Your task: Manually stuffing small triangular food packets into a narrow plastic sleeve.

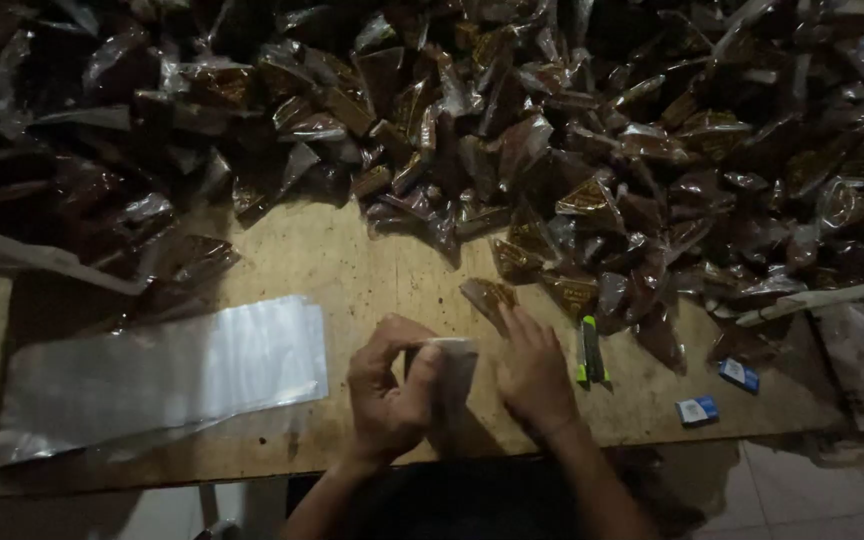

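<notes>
My left hand [389, 390] pinches the top edge of a small clear plastic bag [449, 368] held upright over the wooden table [352, 260]. My right hand [534, 372] rests against the bag's right side, fingers pointing away toward a small brown filled packet [486, 297] lying just beyond the fingertips. A flat stack of clear plastic bags [162, 375] lies to the left of my hands.
A large heap of brown filled packets [512, 130] covers the far half of the table. A green and black lighter-like tool [590, 350] lies right of my right hand. Two small blue and white boxes [697, 410] [739, 374] sit near the front right edge.
</notes>
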